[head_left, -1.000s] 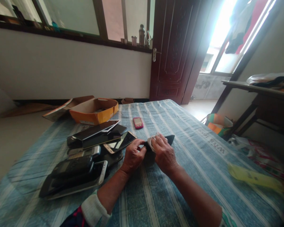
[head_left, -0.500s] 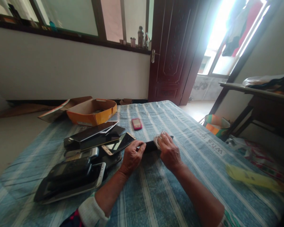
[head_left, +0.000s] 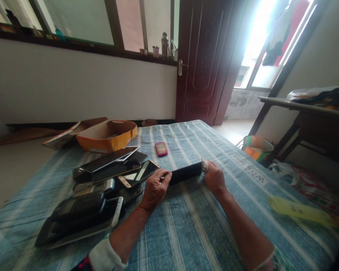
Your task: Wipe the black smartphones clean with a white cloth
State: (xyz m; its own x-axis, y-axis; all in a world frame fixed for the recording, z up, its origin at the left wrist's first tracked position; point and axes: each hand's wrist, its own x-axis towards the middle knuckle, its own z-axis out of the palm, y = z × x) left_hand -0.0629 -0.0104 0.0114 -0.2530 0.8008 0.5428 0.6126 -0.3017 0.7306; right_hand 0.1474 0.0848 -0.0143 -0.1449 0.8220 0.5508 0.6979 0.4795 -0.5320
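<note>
My left hand (head_left: 157, 186) pinches the near-left end of a black phone (head_left: 186, 174), which is tilted above the striped cloth. At the phone's other end, my right hand (head_left: 215, 177) is closed on a crumpled white tissue (head_left: 205, 166) pressed against the edge. Left of my left hand lies a gold-framed phone (head_left: 139, 174), screen up. Beyond it a pile of dark phones (head_left: 107, 162) overlaps, with a silver phone (head_left: 94, 186) and a bulky black device (head_left: 77, 207) nearer me. A small pink phone (head_left: 161, 149) lies alone past my hands.
An open orange cardboard box (head_left: 109, 142) stands at the far left on the striped cloth (head_left: 183, 241). A blurred yellow item (head_left: 296, 210) is at the right edge. Farther right are a side table (head_left: 305, 105) and bags below it; a dark red door (head_left: 205, 64) is behind.
My right hand with the tissue has slid right along the black phone to its far end, uncovering more of its surface. My left hand keeps its hold.
</note>
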